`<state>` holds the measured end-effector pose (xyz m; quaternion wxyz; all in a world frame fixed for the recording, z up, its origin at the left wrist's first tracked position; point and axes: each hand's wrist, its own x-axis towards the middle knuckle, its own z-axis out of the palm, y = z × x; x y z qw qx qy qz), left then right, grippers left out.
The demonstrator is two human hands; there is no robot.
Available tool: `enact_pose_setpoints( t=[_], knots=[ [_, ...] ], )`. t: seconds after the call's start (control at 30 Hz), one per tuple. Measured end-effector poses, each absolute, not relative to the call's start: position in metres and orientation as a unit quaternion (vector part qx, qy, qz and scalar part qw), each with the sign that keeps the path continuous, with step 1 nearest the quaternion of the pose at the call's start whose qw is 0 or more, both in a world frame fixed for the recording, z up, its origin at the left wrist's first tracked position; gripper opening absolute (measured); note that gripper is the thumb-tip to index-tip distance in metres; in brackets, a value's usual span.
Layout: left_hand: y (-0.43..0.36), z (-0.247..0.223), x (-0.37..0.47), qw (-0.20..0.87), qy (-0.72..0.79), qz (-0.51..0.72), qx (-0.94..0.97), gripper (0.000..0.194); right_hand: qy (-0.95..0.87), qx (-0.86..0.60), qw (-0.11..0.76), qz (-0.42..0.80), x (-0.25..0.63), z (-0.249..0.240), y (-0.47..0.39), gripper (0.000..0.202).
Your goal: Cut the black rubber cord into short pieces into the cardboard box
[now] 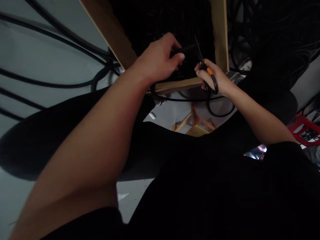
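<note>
My left hand (162, 55) is closed around a black cable (187, 49), whose end sticks out to the right past the thumb. In my right hand (221, 78) is a pair of scissors (213, 83) with black and orange handles. Their blades point up and away, just right of the cable end, and look slightly apart. Both hands are over the near side of an open cardboard box (221, 43). Dark pieces (162, 20) fill the box, too dim to make out singly.
Long black cables (62, 85) run across the grey floor on the left. More cables (270, 36) lie heaped at the right. A wooden stool (196, 130) shows between my legs. A red plastic stool or crate (303, 125) stands at the right edge.
</note>
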<state>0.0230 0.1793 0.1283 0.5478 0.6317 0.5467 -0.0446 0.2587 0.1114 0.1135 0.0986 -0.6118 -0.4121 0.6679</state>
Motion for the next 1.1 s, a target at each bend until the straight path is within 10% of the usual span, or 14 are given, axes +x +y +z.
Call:
enact_pose_setpoints(
  t=[0.87,1.1],
  knots=[
    [0.174,0.124,0.031,0.504,0.483,-0.075,0.711,0.050,-0.381,-0.605,0.091,0.693,0.251,0.117,0.113,0.021],
    [0.173,0.119,0.028,0.499,0.480,-0.062,0.719,0.051,-0.373,-0.606,0.096,0.696,0.249,0.109,0.104,0.048]
  ],
)
